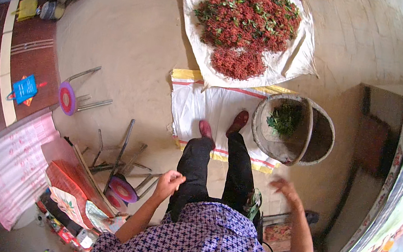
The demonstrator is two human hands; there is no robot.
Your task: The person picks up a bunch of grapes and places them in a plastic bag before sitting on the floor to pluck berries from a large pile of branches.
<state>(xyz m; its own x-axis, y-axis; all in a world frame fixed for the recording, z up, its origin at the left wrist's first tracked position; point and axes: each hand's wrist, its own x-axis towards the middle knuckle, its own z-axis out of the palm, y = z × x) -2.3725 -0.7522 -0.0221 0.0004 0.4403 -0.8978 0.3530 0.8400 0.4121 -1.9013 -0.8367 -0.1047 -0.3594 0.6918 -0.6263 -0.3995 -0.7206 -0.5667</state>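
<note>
My left hand [170, 184] hangs beside my left thigh with its fingers curled, and nothing shows in it. Out to the right of my right hip is my right hand [286, 189], blurred, fingers apart, holding nothing visible. Ahead of that hand stands a round basket [256, 140] with an arched handle, and green leaves [284, 119] lie inside it. A large heap of red berry clusters [248, 14] mixed with leaves covers much of a white cloth [200, 56]. Nearer me on the same cloth is a smaller pile of red berries [238, 63].
My shoes rest on a white woven sack [189, 104] with yellow and red bands. At left are a round-topped stool [67, 98], another stool lying tipped [123, 188] and a dark red cabinet [32, 55]. A bed [402, 166] with a checked cover stands at right.
</note>
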